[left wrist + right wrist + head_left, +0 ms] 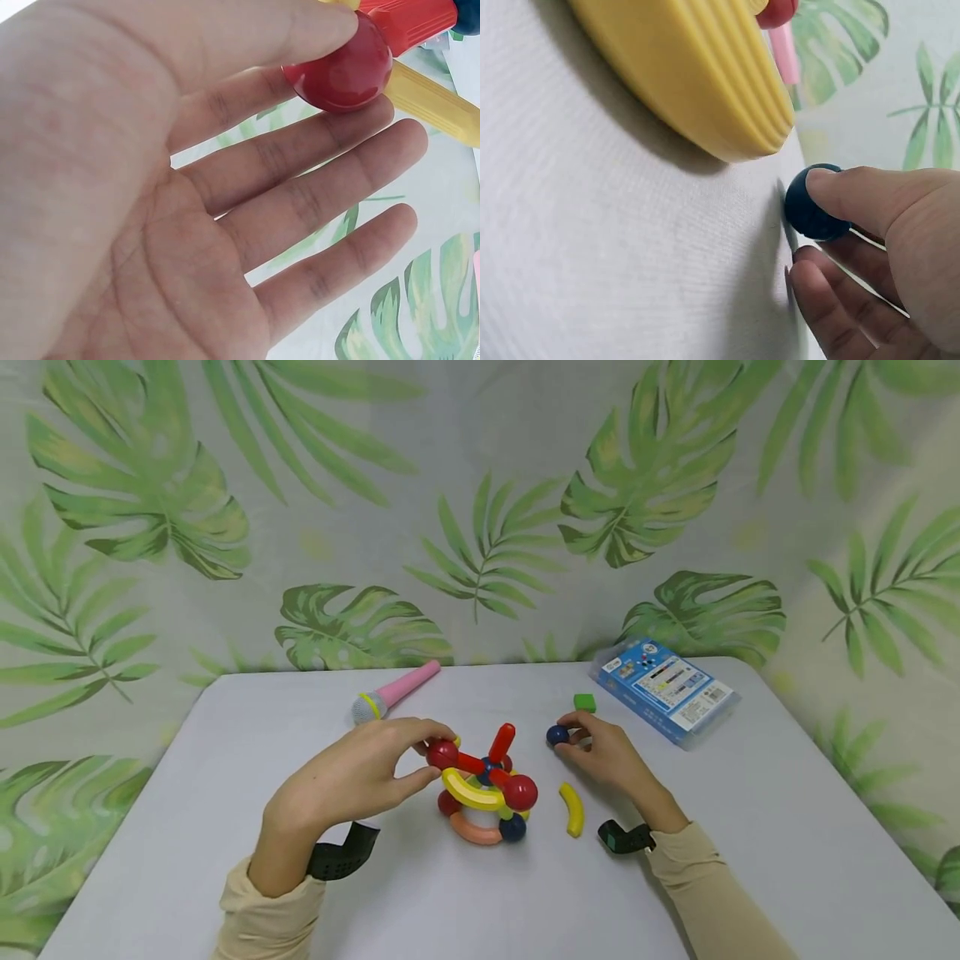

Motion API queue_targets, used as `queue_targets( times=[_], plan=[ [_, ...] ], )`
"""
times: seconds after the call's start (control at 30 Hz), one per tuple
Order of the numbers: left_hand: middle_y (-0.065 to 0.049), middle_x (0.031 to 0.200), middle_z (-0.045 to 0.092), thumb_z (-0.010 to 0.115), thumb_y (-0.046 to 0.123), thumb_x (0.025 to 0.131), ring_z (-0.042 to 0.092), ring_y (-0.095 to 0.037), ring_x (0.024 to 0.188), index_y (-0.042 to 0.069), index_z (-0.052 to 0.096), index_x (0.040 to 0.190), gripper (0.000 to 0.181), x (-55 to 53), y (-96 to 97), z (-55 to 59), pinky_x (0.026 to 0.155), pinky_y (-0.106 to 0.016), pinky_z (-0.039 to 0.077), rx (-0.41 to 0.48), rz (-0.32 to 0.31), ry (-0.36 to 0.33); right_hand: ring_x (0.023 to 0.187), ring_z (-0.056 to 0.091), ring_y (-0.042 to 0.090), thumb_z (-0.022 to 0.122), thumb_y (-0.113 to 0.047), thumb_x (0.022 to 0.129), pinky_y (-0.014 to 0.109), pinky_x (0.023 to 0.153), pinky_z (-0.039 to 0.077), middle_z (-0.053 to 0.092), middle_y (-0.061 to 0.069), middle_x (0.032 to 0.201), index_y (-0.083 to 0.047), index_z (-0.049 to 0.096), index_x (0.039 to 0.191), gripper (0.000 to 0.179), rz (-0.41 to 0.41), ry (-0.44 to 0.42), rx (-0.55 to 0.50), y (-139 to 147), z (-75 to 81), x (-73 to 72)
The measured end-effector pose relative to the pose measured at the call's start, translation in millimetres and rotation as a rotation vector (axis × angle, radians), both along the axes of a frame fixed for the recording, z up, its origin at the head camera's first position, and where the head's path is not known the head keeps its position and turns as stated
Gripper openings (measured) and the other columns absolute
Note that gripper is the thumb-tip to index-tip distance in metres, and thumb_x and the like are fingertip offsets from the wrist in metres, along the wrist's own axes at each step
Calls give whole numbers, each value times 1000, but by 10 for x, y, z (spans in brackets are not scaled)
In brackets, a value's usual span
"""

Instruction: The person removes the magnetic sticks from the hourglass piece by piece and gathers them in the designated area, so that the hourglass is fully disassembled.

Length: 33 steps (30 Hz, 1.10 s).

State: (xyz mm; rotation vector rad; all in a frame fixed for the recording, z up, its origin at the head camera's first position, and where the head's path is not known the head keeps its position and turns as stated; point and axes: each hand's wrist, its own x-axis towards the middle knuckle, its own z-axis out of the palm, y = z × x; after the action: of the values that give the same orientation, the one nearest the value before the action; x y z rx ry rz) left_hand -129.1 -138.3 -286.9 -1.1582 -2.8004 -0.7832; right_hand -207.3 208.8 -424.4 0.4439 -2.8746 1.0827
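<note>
A magnetic stick-and-ball model (471,797) of red, yellow and salmon-pink sticks joined by red and dark blue balls stands mid-table. At its upper left, my left hand (345,777) pinches a red ball (349,71) between thumb and fingers, the lower fingers spread out. A red stick (502,743) points up from the model's top. Further right, my right hand (611,758) holds a loose dark blue ball (815,202) between thumb and fingers, at the tabletop. In the right wrist view, a curved yellow stick (682,75) lies nearby on the white cloth.
A pink toy microphone (405,687) with a grey head lies behind the left hand. Beyond the right hand sit a small green block (585,702) and a blue packaged box (667,689). A leaf-print cloth (480,543) hangs behind the white table (420,910).
</note>
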Motion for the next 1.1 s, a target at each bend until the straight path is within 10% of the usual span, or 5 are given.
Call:
queue_targets(
  times=[0.57,0.8,1.1],
  plan=[
    [7,117,72,73,10,95,69,-9,106,11,69,125,31,9,15,34,95,-33,56,3,-2,12,109,67,28,77,-14,94,46,86,60,67,14,130,-5,60,135,46,62,199,-27,28,678,206],
    [7,116,72,74,11,95,69,-9,106,11,69,125,31,18,26,10,95,-33,56,3,9,4,98,68,14,77,-12,94,28,79,61,72,1,117,-10,68,125,32,266,313,-111,-234,862,480],
    [9,115,72,76,12,94,68,-7,106,12,69,124,31,33,22,13,95,-33,56,-5,26,0,100,62,8,86,-27,86,27,79,57,68,-7,123,-19,67,127,46,546,154,-125,-362,1003,714]
  ],
)
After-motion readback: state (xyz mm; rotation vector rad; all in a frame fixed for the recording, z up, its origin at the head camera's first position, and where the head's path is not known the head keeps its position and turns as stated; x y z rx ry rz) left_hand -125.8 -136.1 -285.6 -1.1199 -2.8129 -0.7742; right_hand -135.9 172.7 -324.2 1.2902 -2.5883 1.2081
